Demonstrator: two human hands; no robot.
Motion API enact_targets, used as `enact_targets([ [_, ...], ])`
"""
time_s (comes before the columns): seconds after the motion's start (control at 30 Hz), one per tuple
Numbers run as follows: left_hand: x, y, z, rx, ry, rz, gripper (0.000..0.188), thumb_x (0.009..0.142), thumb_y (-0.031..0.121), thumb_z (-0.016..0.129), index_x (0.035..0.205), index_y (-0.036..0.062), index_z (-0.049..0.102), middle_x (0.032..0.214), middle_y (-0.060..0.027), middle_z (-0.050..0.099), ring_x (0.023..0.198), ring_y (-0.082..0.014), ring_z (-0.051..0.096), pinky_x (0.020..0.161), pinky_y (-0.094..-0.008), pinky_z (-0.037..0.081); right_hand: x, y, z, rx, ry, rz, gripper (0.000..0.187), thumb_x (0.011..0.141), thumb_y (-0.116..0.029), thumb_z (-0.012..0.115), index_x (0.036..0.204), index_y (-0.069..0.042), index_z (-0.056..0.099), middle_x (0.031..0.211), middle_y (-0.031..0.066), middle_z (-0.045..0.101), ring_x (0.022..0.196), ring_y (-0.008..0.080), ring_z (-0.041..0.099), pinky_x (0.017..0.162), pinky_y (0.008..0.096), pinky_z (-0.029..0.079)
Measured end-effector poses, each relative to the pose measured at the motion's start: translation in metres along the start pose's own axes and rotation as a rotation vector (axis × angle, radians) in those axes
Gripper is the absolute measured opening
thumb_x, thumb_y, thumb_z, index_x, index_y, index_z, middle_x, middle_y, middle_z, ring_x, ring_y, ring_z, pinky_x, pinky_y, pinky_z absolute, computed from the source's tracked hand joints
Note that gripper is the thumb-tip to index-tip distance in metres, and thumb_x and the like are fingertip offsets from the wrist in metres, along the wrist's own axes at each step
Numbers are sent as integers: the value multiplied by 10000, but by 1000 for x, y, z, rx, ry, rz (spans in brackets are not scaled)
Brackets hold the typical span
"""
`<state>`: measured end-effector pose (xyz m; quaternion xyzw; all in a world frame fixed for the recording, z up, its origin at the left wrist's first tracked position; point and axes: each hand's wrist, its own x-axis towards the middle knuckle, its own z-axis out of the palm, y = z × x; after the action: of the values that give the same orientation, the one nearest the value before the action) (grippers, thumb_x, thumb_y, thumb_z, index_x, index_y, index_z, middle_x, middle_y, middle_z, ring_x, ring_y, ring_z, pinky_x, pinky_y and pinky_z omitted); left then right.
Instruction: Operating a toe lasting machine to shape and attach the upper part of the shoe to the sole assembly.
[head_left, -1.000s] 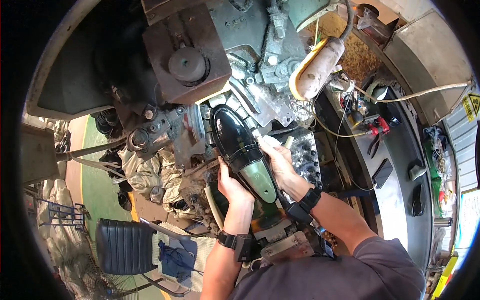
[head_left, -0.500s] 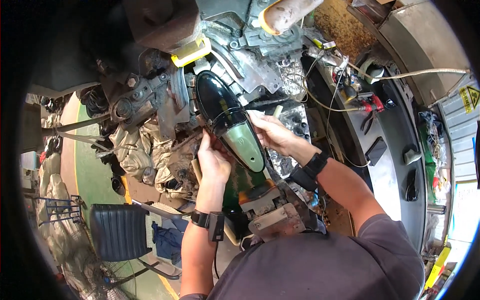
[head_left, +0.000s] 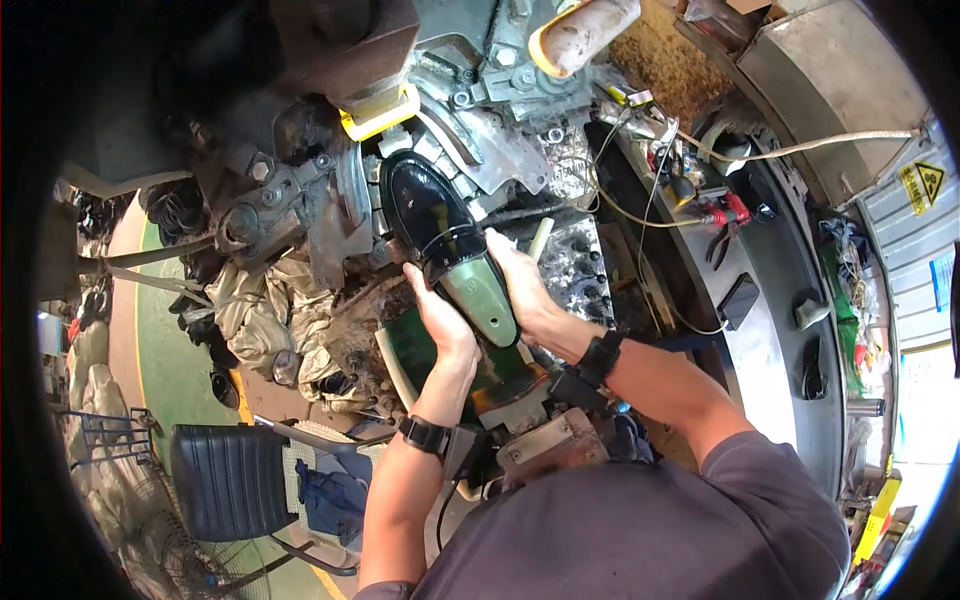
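A glossy black shoe upper (head_left: 425,200) covers the toe end of a green shoe last (head_left: 480,293), whose heel end has a small hole. The toe points up and away, close to the metal parts of a machine. My left hand (head_left: 447,325) lies along the left side of the shoe, thumb side up, its other fingers mostly hidden beneath. Against the right side rests my right hand (head_left: 520,285), fingers reaching toward the middle of the shoe. Between them, the two hands hold the shoe with the last inside.
Machine plates (head_left: 490,150) surround the toe, with a yellow-edged block (head_left: 382,115) above it. Below the heel is a bracket (head_left: 550,440). A bench (head_left: 765,350) at right carries a phone (head_left: 739,302) and pliers (head_left: 718,243). A chair (head_left: 228,482) stands at lower left.
Both hands have turned and flattened along the shoe's sides, where fingers gripped the edges of the upper before. The black edges beside the green heel show less now.
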<state>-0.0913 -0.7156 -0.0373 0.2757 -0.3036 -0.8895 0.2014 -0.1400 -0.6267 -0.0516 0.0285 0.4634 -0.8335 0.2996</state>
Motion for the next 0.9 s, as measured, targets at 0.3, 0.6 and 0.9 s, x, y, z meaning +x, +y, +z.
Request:
enact_targets([
  [0.3, -2, 13, -9, 101, -71, -29, 661, 1051, 616, 311, 1346, 84, 571, 1292, -75, 642, 1176, -240, 607, 1038, -388, 458, -5, -11, -2, -50, -50, -72, 457, 1059, -399, 503, 1341, -46, 574, 1249, 51, 635, 1109, 120, 574, 968, 270, 455],
  [0.6, -53, -15, -224, 2327, -1066, -9, 625, 613, 422, 868, 1086, 53, 691, 1114, -137, 646, 1076, -330, 631, 881, -440, 553, -20, -42, -27, -294, -183, 144, 351, 1024, -373, 591, 1215, -79, 616, 1062, 13, 665, 910, 90, 610, 821, 254, 497],
  [0.9, -71, -36, -299, 2231, -1124, 446, 91, 763, 153, 677, 780, 77, 724, 743, -126, 705, 713, -300, 721, 626, -414, 562, -40, -52, -31, -405, -190, 33, 538, 983, -330, 658, 1367, -2, 473, 1093, 82, 683, 939, 159, 646, 818, 320, 536],
])
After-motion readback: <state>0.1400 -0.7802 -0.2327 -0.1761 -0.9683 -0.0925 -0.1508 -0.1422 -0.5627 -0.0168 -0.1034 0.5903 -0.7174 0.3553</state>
